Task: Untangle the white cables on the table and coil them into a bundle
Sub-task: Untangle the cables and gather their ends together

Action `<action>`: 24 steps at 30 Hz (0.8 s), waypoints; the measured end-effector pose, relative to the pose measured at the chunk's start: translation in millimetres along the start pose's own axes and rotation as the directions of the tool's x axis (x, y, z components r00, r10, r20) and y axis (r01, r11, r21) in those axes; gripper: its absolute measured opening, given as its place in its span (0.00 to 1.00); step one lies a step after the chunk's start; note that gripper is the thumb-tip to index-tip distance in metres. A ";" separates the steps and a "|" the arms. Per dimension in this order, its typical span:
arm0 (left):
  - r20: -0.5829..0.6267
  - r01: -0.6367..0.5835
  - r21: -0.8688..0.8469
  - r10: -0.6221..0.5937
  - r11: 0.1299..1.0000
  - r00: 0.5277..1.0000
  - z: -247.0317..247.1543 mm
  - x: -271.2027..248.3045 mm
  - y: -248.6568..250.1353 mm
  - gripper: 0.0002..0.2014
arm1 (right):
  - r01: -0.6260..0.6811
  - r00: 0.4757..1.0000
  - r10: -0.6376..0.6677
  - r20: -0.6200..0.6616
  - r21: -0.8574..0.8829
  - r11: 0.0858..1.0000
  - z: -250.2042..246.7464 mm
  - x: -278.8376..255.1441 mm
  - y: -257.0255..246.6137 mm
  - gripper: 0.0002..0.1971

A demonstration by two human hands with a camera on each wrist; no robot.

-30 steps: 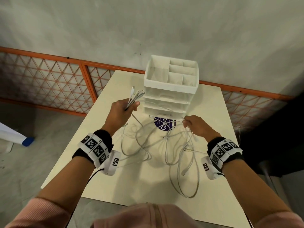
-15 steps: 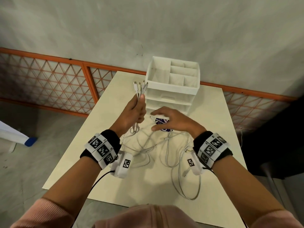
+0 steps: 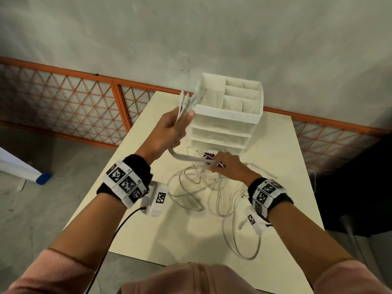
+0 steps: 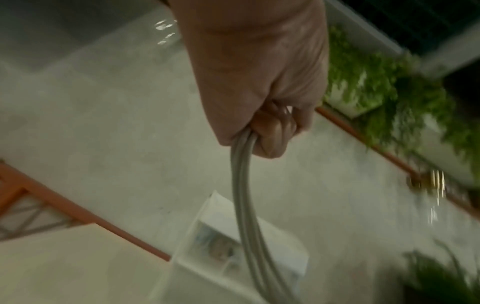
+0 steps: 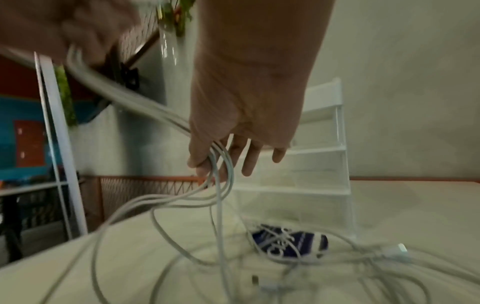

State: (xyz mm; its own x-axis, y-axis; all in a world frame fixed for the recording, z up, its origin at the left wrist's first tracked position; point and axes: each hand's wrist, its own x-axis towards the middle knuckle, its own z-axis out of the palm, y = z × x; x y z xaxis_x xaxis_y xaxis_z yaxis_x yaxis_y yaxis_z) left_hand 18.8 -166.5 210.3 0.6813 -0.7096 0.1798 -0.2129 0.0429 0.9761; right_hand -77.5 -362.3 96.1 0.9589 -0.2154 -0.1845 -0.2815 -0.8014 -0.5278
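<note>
Several white cables (image 3: 191,192) lie in tangled loops on the cream table (image 3: 191,240). My left hand (image 3: 169,130) is raised beside the organizer and grips a bunch of cable ends (image 3: 185,100) that stick up past the thumb. In the left wrist view the fist (image 4: 259,102) is closed round the strands (image 4: 244,195) hanging below it. My right hand (image 3: 227,166) is lower, over the tangle. In the right wrist view its thumb and forefinger (image 5: 207,164) pinch the same strands (image 5: 155,201), and the other fingers are spread.
A white drawer organizer (image 3: 229,115) with open top compartments stands at the table's far side. A purple round label (image 3: 209,154) lies in front of it under the cables. An orange lattice railing (image 3: 63,107) runs behind. A cable plug (image 5: 400,248) rests right of the label.
My left hand has lifted the cable ends higher and farther away. My right hand left the right side of the tangle and took the strands just below the left hand.
</note>
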 end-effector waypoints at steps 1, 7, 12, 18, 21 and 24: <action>0.011 -0.009 0.141 0.007 0.990 1.000 -0.6 -0.2 -10.0 0.14 | 0.019 0.999 -0.018 -0.042 0.017 1.000 -6.4 -1.6 -1.8 0.12; 0.140 0.081 0.458 -0.162 0.885 0.977 11.5 -1.9 -46.3 0.07 | 0.152 0.983 -0.120 -0.136 0.262 0.953 -61.8 -13.3 -53.7 0.11; 0.059 -0.091 0.368 0.075 0.925 0.995 8.4 4.8 -28.1 0.11 | 0.194 0.976 -0.128 -0.175 0.440 0.877 -78.4 -11.1 -55.2 0.07; -0.109 -0.237 0.338 0.288 0.911 0.951 13.3 9.5 -2.4 0.08 | 0.097 0.991 -0.130 0.038 0.469 0.878 -64.1 -7.7 -47.6 0.07; -0.258 -0.248 0.258 0.314 0.934 0.914 7.2 9.9 -1.6 0.09 | 0.025 0.989 -0.087 0.117 0.453 0.891 -56.9 -8.5 -38.1 0.08; -0.374 -0.217 0.247 0.299 0.944 0.878 -0.9 11.0 -8.3 0.12 | -0.018 0.991 -0.024 0.130 0.308 0.951 -49.1 -6.1 -21.7 0.10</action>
State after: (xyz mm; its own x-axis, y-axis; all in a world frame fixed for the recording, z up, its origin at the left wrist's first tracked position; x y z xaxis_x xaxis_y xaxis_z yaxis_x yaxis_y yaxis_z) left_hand 28.8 -174.0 204.3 0.7962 -0.3470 0.4956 -0.5219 0.0205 0.8527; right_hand -75.6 -371.0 149.4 0.9527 -0.1216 -0.2784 -0.2953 -0.5862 -0.7544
